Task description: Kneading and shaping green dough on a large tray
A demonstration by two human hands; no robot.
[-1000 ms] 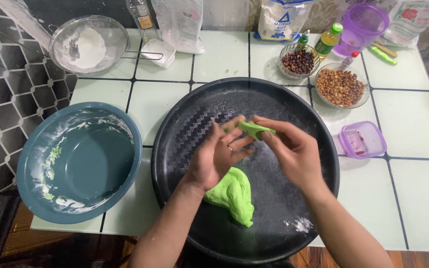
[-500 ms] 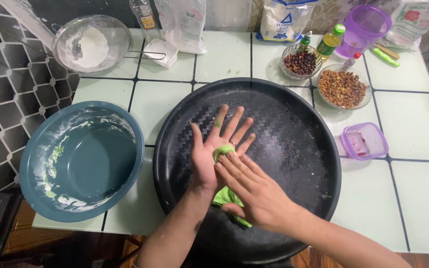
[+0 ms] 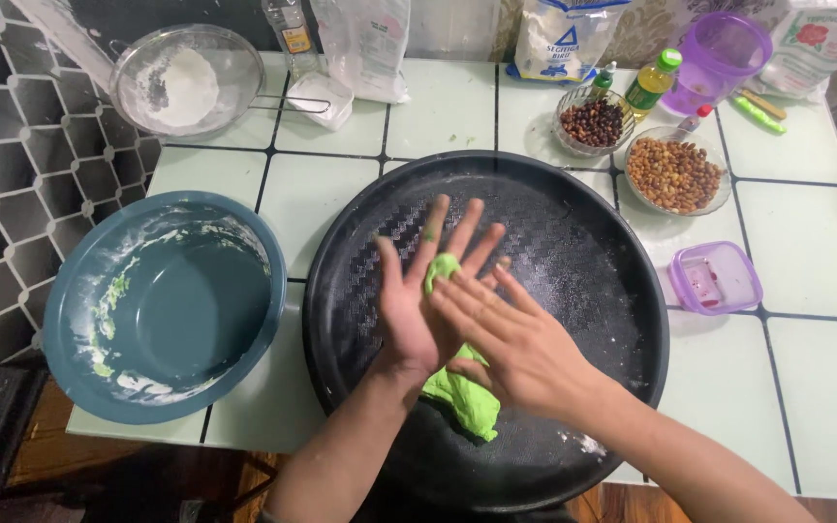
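Observation:
My left hand (image 3: 417,291) is held palm up over a large round black tray (image 3: 593,252), fingers spread. A small piece of green dough (image 3: 441,267) lies on its palm. My right hand (image 3: 515,339) is pressed flat across it, so the piece is squeezed between both palms. A bigger lump of green dough (image 3: 462,397) rests on the tray just below my hands, partly hidden by them.
A teal bowl (image 3: 171,305) smeared with flour and green bits stands left of the tray. Behind are a sieve of white flour (image 3: 186,73), two glass bowls of beans and nuts (image 3: 675,174), a purple jug (image 3: 719,53), bags, and a small purple lidded box (image 3: 714,278).
A second ago both hands pinched a small green piece above the tray. Since then the left palm opened flat and the right hand has come down over the piece, sliding across it.

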